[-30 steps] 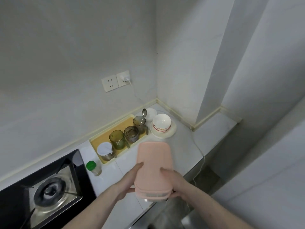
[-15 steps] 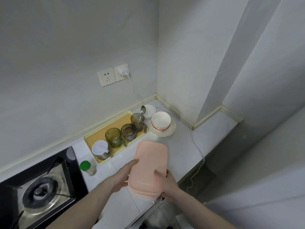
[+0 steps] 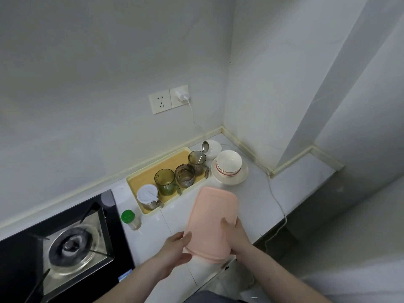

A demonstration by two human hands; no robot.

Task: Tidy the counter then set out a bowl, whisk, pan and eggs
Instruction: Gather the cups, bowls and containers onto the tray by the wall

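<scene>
Pink lidded container [image 3: 213, 221] sits low in the frame's centre above the white counter [image 3: 150, 239], left hand [image 3: 177, 251] and right hand [image 3: 235, 237] gripping its near end.

The pink container [image 3: 213, 221] is covering the right hand's [image 3: 237, 238] fingers and whatever's under it on the counter [image 3: 153, 235]; the stove [image 3: 59, 248] is getting cut off at the left and bottom edges; the cable [image 3: 276, 200] is dropping out of sight past the counter edge; the glasses' [image 3: 184, 176] contents are too murky to tell.
</scene>
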